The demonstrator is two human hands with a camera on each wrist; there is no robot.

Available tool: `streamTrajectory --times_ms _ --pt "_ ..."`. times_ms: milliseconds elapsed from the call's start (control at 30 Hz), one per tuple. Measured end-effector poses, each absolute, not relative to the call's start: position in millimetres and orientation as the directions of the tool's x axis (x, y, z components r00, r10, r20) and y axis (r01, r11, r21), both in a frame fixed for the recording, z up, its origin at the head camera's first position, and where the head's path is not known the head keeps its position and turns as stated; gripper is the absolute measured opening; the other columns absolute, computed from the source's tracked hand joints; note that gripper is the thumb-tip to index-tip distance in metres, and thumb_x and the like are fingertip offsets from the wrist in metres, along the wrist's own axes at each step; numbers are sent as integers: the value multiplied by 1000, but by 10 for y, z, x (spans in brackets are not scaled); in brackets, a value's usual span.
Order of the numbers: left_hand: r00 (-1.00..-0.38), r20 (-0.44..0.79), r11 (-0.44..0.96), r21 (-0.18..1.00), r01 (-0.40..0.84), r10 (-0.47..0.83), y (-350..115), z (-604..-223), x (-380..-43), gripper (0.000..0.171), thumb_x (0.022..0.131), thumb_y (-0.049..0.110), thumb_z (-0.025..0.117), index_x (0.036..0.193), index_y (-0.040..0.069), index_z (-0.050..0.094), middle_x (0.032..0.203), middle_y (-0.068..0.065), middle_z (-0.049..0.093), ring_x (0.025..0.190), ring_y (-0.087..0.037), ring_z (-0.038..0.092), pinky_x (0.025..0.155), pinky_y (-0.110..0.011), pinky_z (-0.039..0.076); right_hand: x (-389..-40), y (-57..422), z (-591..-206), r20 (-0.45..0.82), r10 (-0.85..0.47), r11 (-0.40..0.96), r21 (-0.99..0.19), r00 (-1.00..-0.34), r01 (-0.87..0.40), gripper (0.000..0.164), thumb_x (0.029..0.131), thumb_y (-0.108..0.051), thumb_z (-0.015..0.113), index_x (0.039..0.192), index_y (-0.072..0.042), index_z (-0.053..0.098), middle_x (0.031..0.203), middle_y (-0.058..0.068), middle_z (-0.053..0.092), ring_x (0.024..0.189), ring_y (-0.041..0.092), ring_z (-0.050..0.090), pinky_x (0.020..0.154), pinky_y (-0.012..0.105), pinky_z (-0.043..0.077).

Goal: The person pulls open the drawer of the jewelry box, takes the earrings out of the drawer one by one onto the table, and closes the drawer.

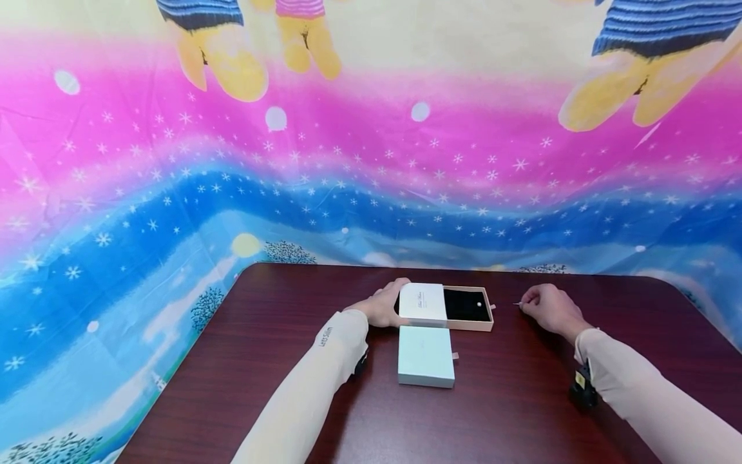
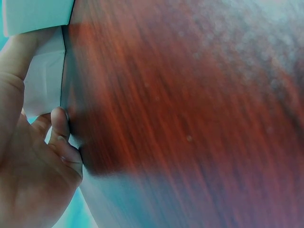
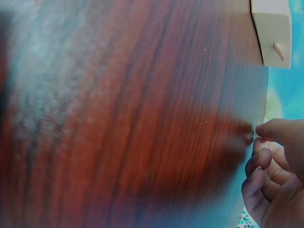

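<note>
Gripping the white box [image 1: 420,314] on the dark-red bench [image 1: 522,399], the left hand [image 1: 381,306] clasps its end; the drawer [image 1: 489,312] juts right, long axis crosswise. The right hand's [image 1: 552,309] fingers pinch a thin pale piece [image 1: 516,303] pointing left. Snowflake-printed cloth [image 1: 359,148] hangs behind. "Let's Slim" marks the left sleeve [image 1: 315,386]; the box lettering is too small to read.

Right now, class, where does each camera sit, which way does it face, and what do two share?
Head: on the head, facing forward and down at table and patterned cloth; both sleeves, left hand and right hand show.
Left wrist: worn there, facing white box and mint box; left hand shows.
Right wrist: worn there, facing across the table toward the drawer; right hand shows, pinching a thin item.
Head and right wrist share the drawer, thin item and right hand.
</note>
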State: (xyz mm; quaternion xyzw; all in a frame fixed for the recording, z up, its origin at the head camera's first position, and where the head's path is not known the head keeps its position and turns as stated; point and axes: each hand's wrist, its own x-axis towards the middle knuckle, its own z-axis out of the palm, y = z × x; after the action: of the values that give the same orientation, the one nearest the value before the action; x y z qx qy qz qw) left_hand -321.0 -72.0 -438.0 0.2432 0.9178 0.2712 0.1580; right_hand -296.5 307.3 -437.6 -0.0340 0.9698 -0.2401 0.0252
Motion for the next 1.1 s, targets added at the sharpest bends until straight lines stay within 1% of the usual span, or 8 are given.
streamTrajectory --times_ms 500,700,833,1000,1100 --pt "-832 -168 738 577 351 528 -724 -4352 -3177 92 90 30 77 159 14 18 151 -11 40 129 -28 43 112 -47 36 -2972 3082 -4382 -27 -86 881 -469 -996 -63 20 97 -19 63 105 -2 69 94 14 70 80 22 63 70 40 49" --pt "-833 -167 740 572 354 528 -717 -4366 -3183 92 90 29 76 159 13 17 152 -12 39 130 -28 43 112 -46 35 -2987 3091 -4384 -32 -85 883 -466 -996 -60 21 97 -21 64 105 -3 70 95 13 71 80 21 63 69 38 48" --pt "-833 -171 751 552 361 526 -707 -4387 -3200 92 91 30 75 159 13 16 152 -11 38 131 -27 42 113 -44 35 -2990 3105 -4369 -26 -83 884 -463 -996 -61 23 97 -24 65 104 -3 71 94 13 71 80 21 62 68 37 47" --pt "-830 -169 742 565 360 531 -713 -4376 -3194 91 90 29 75 159 13 17 152 -12 39 131 -28 42 113 -45 35 -2988 3124 -4344 -17 -84 880 -470 -996 -66 24 97 -24 64 105 -2 71 95 14 71 80 22 62 68 38 48" --pt "-828 -176 737 578 351 532 -719 -4365 -3181 92 91 28 76 159 13 16 152 -12 39 131 -28 42 113 -47 35 -2985 3131 -4337 -11 -86 878 -473 -996 -70 24 97 -23 64 105 -2 71 95 14 71 79 21 63 68 37 48"
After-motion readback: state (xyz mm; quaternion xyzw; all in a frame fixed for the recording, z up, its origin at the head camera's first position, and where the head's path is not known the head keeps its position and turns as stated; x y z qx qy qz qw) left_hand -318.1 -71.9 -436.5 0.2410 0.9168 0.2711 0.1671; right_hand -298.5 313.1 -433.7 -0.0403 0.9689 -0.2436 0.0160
